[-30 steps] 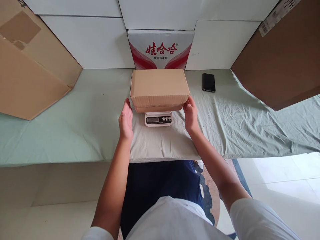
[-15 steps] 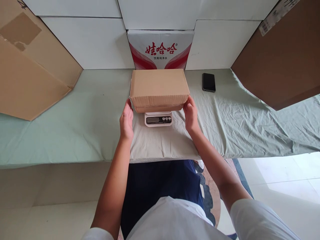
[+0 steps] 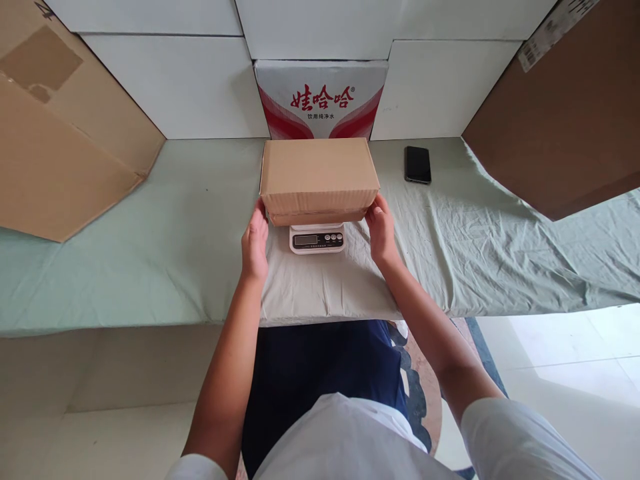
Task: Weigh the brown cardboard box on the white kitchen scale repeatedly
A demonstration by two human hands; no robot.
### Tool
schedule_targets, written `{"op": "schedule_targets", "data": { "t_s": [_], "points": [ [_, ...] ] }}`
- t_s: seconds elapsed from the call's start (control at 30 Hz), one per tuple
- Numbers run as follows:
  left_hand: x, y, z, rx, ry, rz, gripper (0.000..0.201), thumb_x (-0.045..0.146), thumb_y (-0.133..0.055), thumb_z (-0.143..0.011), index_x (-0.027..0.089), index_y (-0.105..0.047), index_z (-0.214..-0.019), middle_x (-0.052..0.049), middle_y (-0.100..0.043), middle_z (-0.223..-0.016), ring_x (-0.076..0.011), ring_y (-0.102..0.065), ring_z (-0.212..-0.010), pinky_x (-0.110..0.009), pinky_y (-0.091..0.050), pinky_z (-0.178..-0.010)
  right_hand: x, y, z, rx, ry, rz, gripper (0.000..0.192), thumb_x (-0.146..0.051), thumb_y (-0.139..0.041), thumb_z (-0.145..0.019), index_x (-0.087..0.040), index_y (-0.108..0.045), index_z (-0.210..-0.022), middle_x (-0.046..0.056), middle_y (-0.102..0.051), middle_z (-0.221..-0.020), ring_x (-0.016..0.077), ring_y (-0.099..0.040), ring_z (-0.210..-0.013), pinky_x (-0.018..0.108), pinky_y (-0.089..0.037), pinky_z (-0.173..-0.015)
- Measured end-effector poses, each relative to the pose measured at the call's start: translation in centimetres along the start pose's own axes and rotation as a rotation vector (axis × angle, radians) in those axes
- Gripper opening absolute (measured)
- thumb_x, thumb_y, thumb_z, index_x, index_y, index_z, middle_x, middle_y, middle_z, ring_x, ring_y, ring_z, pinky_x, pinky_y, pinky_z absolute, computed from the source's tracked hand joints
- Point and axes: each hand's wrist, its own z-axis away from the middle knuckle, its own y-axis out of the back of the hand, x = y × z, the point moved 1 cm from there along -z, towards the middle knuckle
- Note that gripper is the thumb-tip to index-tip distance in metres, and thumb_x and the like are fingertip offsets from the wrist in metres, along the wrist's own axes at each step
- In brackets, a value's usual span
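A closed brown cardboard box [image 3: 320,167] rests on a small white digital kitchen scale [image 3: 317,239], covering its weighing plate. Only the scale's front panel, with a dark display and several round buttons, shows below the box. My left hand [image 3: 256,241] is against the box's left side, its fingertips partly hidden by the lower corner. On the opposite side, my right hand [image 3: 381,230] touches the lower right corner, with fingers partly behind it. The box sits level between both hands.
A black phone [image 3: 417,165] lies to the right on the green cloth [image 3: 200,240]. Large cardboard panels stand at left [image 3: 75,147] and right [image 3: 565,127]. Behind the small box is a white and red printed carton [image 3: 320,100], beside white panels [image 3: 175,87].
My left hand has moved slightly inward, closer to the box's left side. The box, the scale and my right hand look nearly unchanged.
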Motion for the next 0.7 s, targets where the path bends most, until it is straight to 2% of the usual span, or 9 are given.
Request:
{"op": "schedule_targets", "data": {
  "t_s": [0.7],
  "points": [
    [0.10,-0.31,0.11,-0.059,0.028,-0.009,0.085,0.084,-0.047,-0.088,0.028,-0.059,-0.150,-0.008,-0.041,-0.172,-0.0293,-0.028,-0.164,-0.044,-0.023,-0.136,-0.09,-0.16,0.13,0.014,-0.005,-0.037,0.052,-0.064,-0.051,-0.094,-0.040,-0.059,-0.139,-0.002,-0.059,-0.155,0.0289,-0.047,-0.153,0.056,-0.031,-0.134]
  ]
}}
